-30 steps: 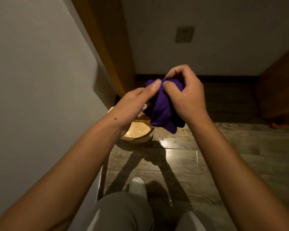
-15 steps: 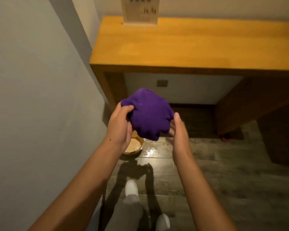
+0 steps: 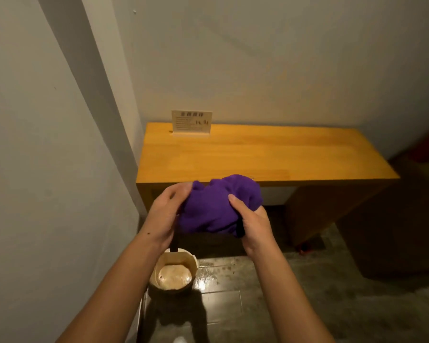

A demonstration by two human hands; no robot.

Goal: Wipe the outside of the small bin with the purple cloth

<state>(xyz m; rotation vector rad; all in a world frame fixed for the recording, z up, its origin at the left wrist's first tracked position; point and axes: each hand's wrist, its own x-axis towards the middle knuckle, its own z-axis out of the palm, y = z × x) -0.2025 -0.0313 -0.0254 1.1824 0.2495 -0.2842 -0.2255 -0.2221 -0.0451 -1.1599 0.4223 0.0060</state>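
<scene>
Head view showed both hands raised before the desk (image 3: 258, 154), left hand (image 3: 166, 214) and right hand (image 3: 252, 221) clamped on the bunched cloth (image 3: 216, 209). The bin (image 3: 175, 271) stood untouched on the floor by the left wall. Wiping seemingly hadn't begun; next, lowering the cloth to its side.

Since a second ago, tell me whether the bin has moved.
Cannot tell for sure: the camera rose, but the bin stays by the wall near the desk leg.
</scene>
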